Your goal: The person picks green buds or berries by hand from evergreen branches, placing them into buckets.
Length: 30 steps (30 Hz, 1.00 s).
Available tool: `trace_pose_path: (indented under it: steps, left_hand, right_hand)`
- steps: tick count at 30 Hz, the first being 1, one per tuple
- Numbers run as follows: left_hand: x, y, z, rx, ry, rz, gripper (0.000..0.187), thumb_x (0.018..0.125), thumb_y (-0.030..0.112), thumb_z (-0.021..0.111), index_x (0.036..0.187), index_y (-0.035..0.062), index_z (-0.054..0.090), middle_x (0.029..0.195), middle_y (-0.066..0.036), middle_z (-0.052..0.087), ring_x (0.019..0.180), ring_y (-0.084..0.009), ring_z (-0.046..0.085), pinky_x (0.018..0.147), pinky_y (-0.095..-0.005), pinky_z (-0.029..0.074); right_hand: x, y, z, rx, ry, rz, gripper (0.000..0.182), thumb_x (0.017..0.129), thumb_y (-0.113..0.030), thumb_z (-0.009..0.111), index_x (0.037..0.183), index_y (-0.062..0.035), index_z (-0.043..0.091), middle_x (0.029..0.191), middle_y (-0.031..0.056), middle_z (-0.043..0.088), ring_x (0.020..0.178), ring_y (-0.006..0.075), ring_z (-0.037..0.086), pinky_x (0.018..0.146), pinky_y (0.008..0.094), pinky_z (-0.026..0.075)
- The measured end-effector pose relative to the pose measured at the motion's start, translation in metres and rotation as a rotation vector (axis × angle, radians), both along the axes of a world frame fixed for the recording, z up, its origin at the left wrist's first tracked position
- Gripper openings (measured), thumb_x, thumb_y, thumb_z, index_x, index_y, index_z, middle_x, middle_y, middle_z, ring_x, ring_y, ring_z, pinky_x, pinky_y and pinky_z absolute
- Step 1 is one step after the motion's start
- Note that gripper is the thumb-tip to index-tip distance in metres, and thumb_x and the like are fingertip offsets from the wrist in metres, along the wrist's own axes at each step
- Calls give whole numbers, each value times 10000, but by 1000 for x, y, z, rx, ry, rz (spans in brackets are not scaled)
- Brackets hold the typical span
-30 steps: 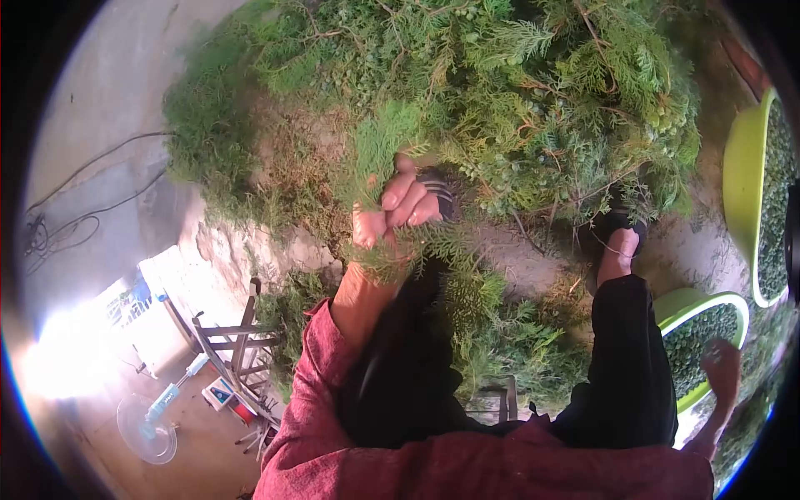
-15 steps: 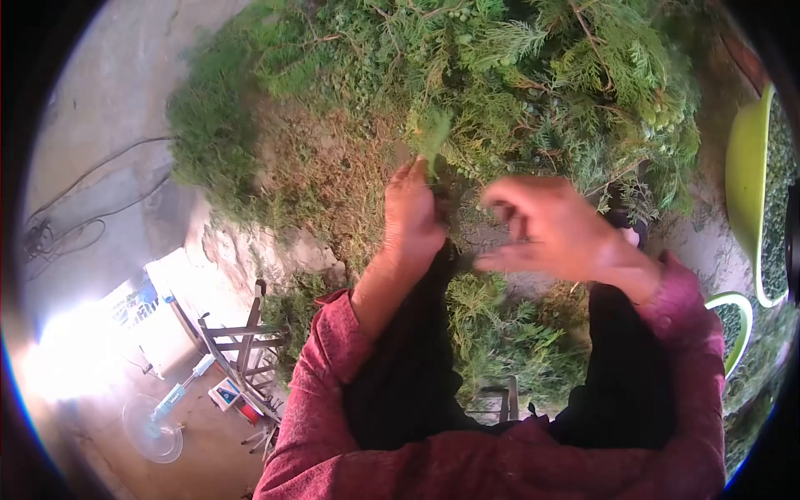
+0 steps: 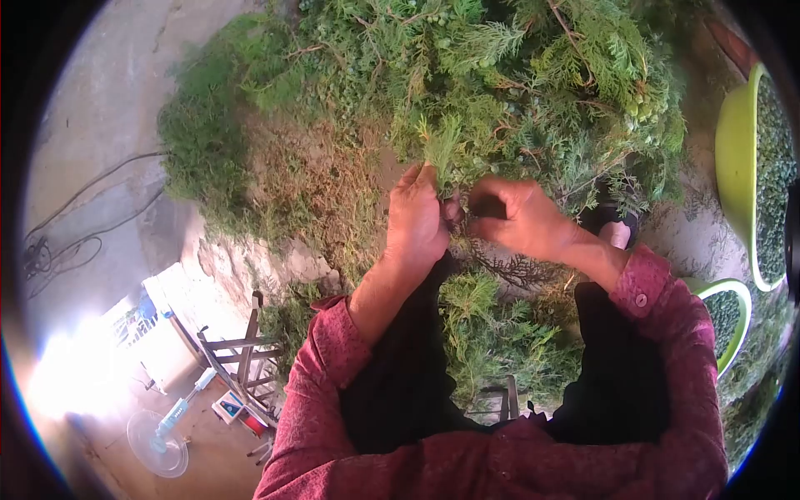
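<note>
My left hand [image 3: 415, 218] is closed around the stem of a green conifer sprig [image 3: 443, 146], whose feathery tip points up past the thumb. Just to its right, my right hand [image 3: 527, 218] has its fingers curled in toward the thumb, close beside the left fingers. Whatever lies between those right fingertips is hidden and slightly blurred. In front of both hands spreads a large heap of cut conifer branches [image 3: 533, 75], with small bluish-green cones among the leaves. More green cuttings [image 3: 508, 333] lie on the ground between my knees.
To the right stand a yellow-green tub [image 3: 735, 158] and a smaller green-rimmed container [image 3: 742, 333], both holding small green pieces. On the left are a cable [image 3: 92, 187], a wooden folding frame [image 3: 246, 342], a clear round lid [image 3: 158, 446] and a bright light [image 3: 75, 358].
My right hand has come in toward the left hand, and its spread fingers have curled. The left hand keeps hold of the sprig. The whole view has shifted slightly.
</note>
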<state>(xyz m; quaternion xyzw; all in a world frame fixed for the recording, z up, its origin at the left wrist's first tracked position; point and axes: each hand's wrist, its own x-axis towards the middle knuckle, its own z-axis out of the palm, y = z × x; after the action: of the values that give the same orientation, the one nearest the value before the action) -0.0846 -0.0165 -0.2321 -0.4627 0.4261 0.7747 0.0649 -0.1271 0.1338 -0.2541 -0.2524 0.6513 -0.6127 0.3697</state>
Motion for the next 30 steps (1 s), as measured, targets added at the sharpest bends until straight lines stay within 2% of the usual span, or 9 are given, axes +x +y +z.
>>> trace_pose_path:
  steps: [3,5,7,10,14,21,23,26,30]
  left_hand:
    - [-4,6,8,71,36,-54,260,878,280,467,1024,67,490,850,-58,549,674,-146,497,563,-288,413]
    - [0,7,7,109,90,-93,294,864,308,491,1030,66,493,865,-57,550,725,-150,519,609,-295,432]
    - [11,0,-3,241,44,-286,459,772,166,647,1150,21,431,951,-82,574,780,-174,571,656,-256,470]
    - [11,4,-1,200,161,-510,499,718,73,686,1134,-14,424,930,-78,574,792,-157,570,656,-256,480]
    - [12,0,-1,151,-22,-536,382,702,31,686,1020,-39,485,834,-78,582,659,-130,556,568,-249,464]
    - [2,-2,19,31,37,-645,183,732,33,618,892,-11,543,703,-49,562,579,-108,515,480,-228,392]
    - [-3,2,37,-3,80,-661,150,726,33,601,863,-5,553,654,-34,546,541,-101,498,466,-224,376]
    - [12,-16,44,-187,33,-745,101,729,29,596,824,6,570,674,-39,566,545,-96,506,477,-222,385]
    - [47,-58,55,-1056,18,-802,132,735,41,573,857,-6,598,705,-62,605,597,-116,540,551,-248,435]
  right_hand:
    - [-3,7,-8,-138,-381,-89,97,740,12,549,806,-47,510,697,-41,499,641,39,477,565,216,415]
    - [-3,7,-5,-152,-373,-157,101,746,16,546,812,-50,508,714,-38,503,659,39,478,573,210,415]
    - [-8,10,1,-190,-451,-176,129,759,21,537,870,-41,512,759,-25,504,702,32,468,600,199,419]
    - [-11,10,-1,-106,-273,-198,157,768,10,542,918,-29,519,749,-22,494,695,31,457,604,200,420]
    - [-14,16,-4,-60,-116,-131,138,775,-5,551,910,-16,529,732,-19,497,685,34,456,577,206,410]
    - [-11,21,-4,107,-6,-203,66,785,-49,543,847,-27,542,704,27,536,622,72,479,561,234,420]
    - [-19,26,1,56,-319,-248,62,801,-70,517,806,-11,537,723,58,570,630,94,541,551,245,451]
    - [-38,49,9,-157,-753,-463,65,792,-53,512,834,-4,515,757,90,588,663,131,594,548,267,500]
    - [-37,84,17,-117,-579,-434,135,776,-25,515,909,-7,500,762,61,569,654,139,589,544,242,506]
